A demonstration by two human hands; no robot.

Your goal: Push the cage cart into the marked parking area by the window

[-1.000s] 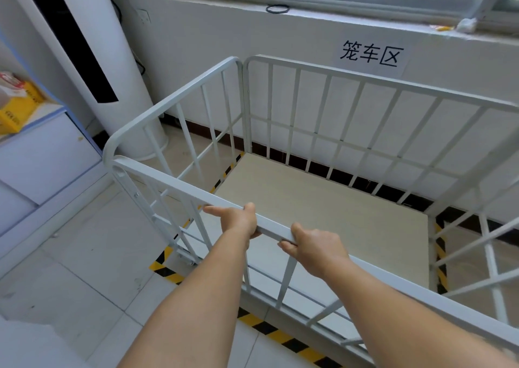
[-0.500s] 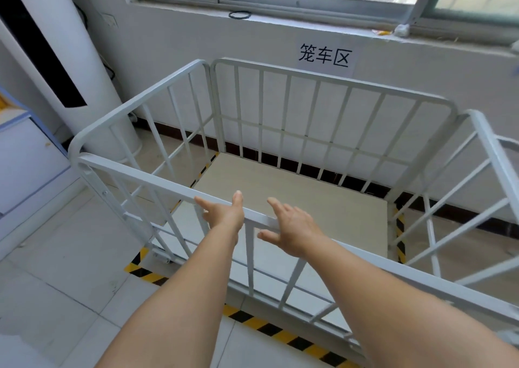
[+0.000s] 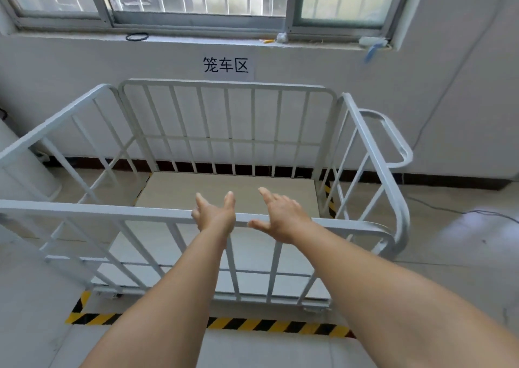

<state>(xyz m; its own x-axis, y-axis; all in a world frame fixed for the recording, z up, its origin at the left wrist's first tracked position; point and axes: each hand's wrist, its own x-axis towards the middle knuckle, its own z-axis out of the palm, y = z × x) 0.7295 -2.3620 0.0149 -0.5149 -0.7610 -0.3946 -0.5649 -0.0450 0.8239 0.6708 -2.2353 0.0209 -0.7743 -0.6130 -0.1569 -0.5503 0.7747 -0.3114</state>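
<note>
The white cage cart (image 3: pixel 106 213) stands under the window, its barred walls around a pale wooden floor. Yellow-black floor tape (image 3: pixel 269 325) runs along its near side and up both flanks, so the cart sits inside the marked area. A paper sign (image 3: pixel 226 65) with black characters hangs on the wall behind it. My left hand (image 3: pixel 216 213) is over the near top rail with its fingers spread, holding nothing. My right hand (image 3: pixel 280 216) is beside it, also spread and off the rail.
A white cylinder-shaped floor unit (image 3: pixel 25 176) stands at the left behind the cart. A cable (image 3: pixel 455 213) trails across the tiles at the right. The window sill (image 3: pixel 196 40) carries a black ring and small scraps. A push handle (image 3: pixel 393 137) juts from the cart's right wall.
Both hands let go of the near rail and opened. The view swung right, so the cart now appears square to the wall.
</note>
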